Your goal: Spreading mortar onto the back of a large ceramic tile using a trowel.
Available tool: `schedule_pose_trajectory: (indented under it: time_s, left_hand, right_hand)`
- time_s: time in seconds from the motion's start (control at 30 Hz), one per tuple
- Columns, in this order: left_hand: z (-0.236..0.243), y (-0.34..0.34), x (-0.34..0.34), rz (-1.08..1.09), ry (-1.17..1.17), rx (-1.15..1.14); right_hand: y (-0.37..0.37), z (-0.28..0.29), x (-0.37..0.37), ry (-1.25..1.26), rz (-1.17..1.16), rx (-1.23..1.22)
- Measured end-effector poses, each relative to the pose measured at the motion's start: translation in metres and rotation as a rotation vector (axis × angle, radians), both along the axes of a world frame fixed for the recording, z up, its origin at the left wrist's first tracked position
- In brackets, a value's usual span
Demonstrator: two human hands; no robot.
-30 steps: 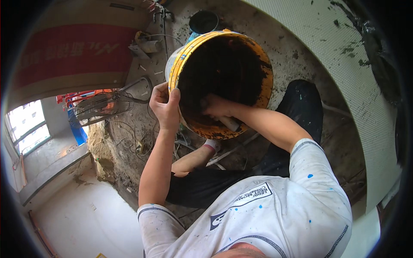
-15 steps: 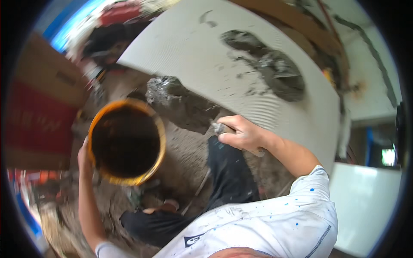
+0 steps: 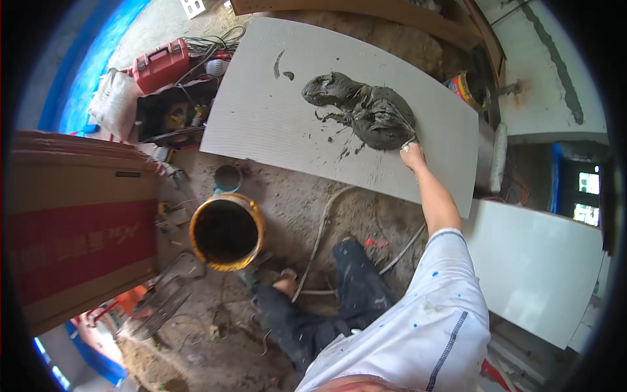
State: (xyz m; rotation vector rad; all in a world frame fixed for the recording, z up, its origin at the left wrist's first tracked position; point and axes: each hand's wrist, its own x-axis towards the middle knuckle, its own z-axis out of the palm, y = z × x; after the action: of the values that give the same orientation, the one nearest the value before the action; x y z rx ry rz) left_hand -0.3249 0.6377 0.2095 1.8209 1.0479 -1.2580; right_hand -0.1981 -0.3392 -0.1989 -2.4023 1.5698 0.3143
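My right hand (image 3: 412, 155) is closed around the handle of a trowel (image 3: 409, 136), at the right end of a heap of wet grey mortar (image 3: 375, 114). Mortar covers most of the trowel's blade. The heap lies on the ribbed back of a large pale tile (image 3: 261, 108), with small splashes and a curved smear around it. Left of my legs stands a yellow-rimmed bucket (image 3: 194, 232) with a dark inside; its contents are too dark to make out. My left hand is out of the picture.
A big cardboard box (image 3: 85, 189) stands on the left. Behind it are a red toolbox (image 3: 160, 65), cables and a white sack (image 3: 114, 101). A hose (image 3: 321, 225) crosses the dirt floor near my feet. Another glossy white tile (image 3: 535, 268) lies at the right.
My right hand and the trowel have gone from beside the bucket to the heap; the mortar lump that hung there now rests on the tile. My left hand has left the bucket and the picture.
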Motion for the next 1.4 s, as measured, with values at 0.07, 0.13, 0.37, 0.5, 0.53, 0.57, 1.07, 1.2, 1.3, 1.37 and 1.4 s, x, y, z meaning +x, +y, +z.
schedule_pose_trajectory:
  time_s: [0.07, 0.13, 0.37, 0.5, 0.53, 0.57, 1.07, 1.2, 1.3, 1.37, 1.4]
  left_hand:
    - [0.084, -0.026, 0.044, -0.138, 0.036, -0.025]
    - [0.140, -0.053, 0.077, -0.276, 0.078, -0.029]
    - [0.154, -0.191, 0.099, -0.622, 0.165, -0.137]
    - [0.148, -0.260, 0.109, -0.736, 0.143, -0.178]
    - [0.164, -0.265, 0.101, -0.753, 0.166, -0.166]
    - [0.178, -0.273, 0.093, -0.772, 0.194, -0.158]
    - [-0.036, -0.496, 0.358, -0.908, 0.431, -0.320]
    - [-0.100, -0.358, 0.347, -1.406, -0.041, -0.210]
    - [-0.148, -0.345, 0.413, -1.466, 0.049, -0.271]
    - [-0.156, -0.323, 0.449, -1.493, 0.097, -0.293]
    - [-0.153, -0.310, 0.462, -1.498, 0.125, -0.290]
  right_hand:
    - [-0.008, 0.029, -0.001, -0.155, -0.104, 0.035]
    - [-0.006, 0.049, 0.004, -0.392, -0.265, 0.049]
    - [-0.071, 0.122, -0.026, -0.603, -0.278, 0.456]
    - [-0.093, 0.128, -0.084, -0.483, -0.273, 0.497]
    - [-0.090, 0.129, -0.090, -0.534, -0.333, 0.541]
    - [-0.087, 0.132, -0.087, -0.578, -0.398, 0.582]
    - [-0.143, 0.062, 0.001, -0.811, -1.028, 1.033]
    - [-0.126, 0.004, 0.058, -1.128, -1.324, 1.149]
    - [-0.095, -0.045, 0.127, -1.074, -1.367, 1.058]
    - [-0.084, -0.076, 0.185, -1.035, -1.271, 1.167]
    - [-0.062, -0.087, 0.222, -0.985, -1.277, 1.182]
